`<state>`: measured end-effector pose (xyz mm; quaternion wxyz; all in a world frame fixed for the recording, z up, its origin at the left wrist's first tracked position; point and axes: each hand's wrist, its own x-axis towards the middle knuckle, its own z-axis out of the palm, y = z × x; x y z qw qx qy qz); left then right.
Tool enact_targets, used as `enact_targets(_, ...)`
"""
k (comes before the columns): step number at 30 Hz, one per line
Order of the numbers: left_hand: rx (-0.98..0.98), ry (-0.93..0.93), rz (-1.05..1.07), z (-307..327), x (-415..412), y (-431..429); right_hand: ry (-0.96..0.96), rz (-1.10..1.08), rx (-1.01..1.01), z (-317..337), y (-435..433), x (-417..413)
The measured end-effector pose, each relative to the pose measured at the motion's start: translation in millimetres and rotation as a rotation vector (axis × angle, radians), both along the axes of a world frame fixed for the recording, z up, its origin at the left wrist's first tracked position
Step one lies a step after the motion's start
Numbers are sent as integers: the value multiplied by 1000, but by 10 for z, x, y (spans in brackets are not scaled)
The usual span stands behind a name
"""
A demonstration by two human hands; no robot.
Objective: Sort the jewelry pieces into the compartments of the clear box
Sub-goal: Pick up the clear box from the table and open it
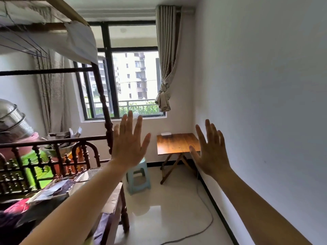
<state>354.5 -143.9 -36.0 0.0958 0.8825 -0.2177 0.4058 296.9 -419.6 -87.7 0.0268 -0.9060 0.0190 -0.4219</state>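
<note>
Across the room, a wooden table carries a small, indistinct white box; left hand and right hand raised, splayed, empty.

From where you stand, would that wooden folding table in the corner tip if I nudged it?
Probably a little wobbly: the folding table stands on thin crossed legs. It looks light, carrying only a small white box. The glossy floor may let it slide.
</note>
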Motion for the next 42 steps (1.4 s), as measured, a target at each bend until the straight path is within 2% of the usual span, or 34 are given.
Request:
enact_targets(4,17,-39,-6,33,727,-143,23,-6,47,48,-186,859)
enact_targets(10,8,-2,25,-275,2000,-274,80,54,-10,-192,-349,2120)
enact_targets(15,45,32,59,-561,3294,-320,100,43,9,-357,-461,3386)
enact_targets(20,39,87,56,-520,4619,-410,165,28,19,-383,-587,4672)
enact_targets(27,-5,201,0,-650,6157,-888,163,-3,97,-598,-1029,6098)
enact_targets(34,47,208,-18,-997,7882,-1487,184,-32,124,-970,-1587,7797)
enact_targets(42,48,158,-1,-705,9907,-2000,215,-34,169,-743,-2098,9844)
